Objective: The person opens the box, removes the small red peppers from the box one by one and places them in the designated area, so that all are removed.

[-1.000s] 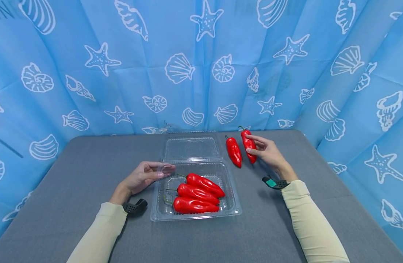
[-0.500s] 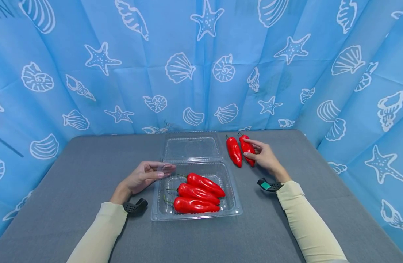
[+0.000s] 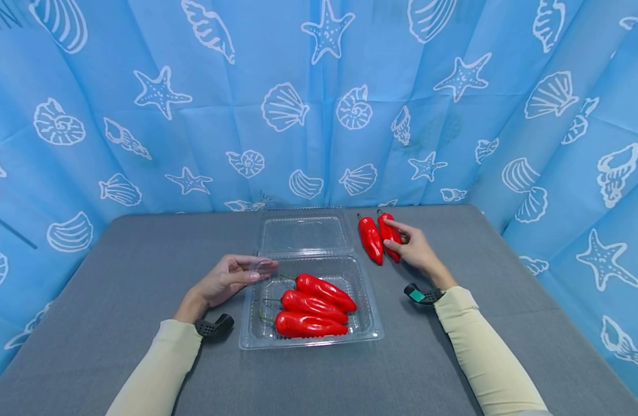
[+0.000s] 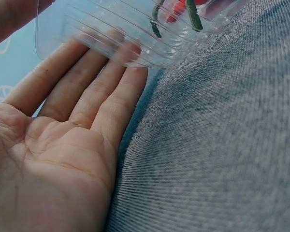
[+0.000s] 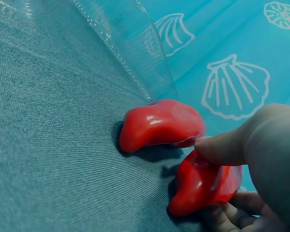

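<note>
My right hand [image 3: 416, 249] holds a long red pepper [image 3: 389, 234] on the grey table, its thumb on one side and fingers on the other. Right beside it lies a second red pepper [image 5: 159, 123], its stem toward the back. In the head view, three more red peppers [image 3: 319, 290] lie side by side in a clear plastic clamshell container [image 3: 370, 300], stems to the left. At that container's left wall rests my left hand [image 3: 226, 282]. Its fingers [image 4: 106, 101] are nearly straight, with tips against the clear ridged plastic in the left wrist view; nothing is gripped in the palm.
The container's clear lid [image 3: 304, 234] lies folded back toward the rear edge of the grey cloth-covered table [image 3: 142, 260]. A blue curtain [image 3: 319, 144] with white shells and starfish hangs behind the table and along its sides.
My right hand has shifted left and slightly toward me, bringing its pepper closer alongside the other loose one. The left hand and the container have stayed in place.
</note>
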`<state>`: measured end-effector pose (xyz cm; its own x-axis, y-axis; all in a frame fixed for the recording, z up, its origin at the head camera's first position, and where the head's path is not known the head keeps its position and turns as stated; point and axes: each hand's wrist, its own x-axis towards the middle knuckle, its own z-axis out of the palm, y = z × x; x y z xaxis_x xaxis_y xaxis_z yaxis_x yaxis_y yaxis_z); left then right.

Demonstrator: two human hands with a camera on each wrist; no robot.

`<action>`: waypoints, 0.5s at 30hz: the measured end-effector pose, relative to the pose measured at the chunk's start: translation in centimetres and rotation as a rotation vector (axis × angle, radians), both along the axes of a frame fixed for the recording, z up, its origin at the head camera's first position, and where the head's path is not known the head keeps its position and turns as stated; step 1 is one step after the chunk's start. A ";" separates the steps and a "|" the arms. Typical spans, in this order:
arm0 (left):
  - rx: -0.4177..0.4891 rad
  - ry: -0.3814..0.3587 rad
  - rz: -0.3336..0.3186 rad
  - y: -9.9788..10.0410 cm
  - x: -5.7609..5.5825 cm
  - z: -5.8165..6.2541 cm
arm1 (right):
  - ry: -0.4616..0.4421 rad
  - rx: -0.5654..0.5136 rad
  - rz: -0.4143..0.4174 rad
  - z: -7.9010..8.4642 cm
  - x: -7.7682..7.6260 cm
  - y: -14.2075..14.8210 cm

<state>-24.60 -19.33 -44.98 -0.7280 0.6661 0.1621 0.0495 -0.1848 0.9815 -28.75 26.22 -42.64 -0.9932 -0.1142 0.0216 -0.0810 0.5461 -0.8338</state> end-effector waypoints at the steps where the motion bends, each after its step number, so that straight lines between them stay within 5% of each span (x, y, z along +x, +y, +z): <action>1: 0.000 0.001 0.000 0.0 0.0 0.0 | -0.003 0.004 0.000 0.0 0.0 0.0; 15: 0.006 0.005 -0.005 0.0 0.0 0.0 | 0.027 -0.017 -0.039 -0.6 -0.1 -0.3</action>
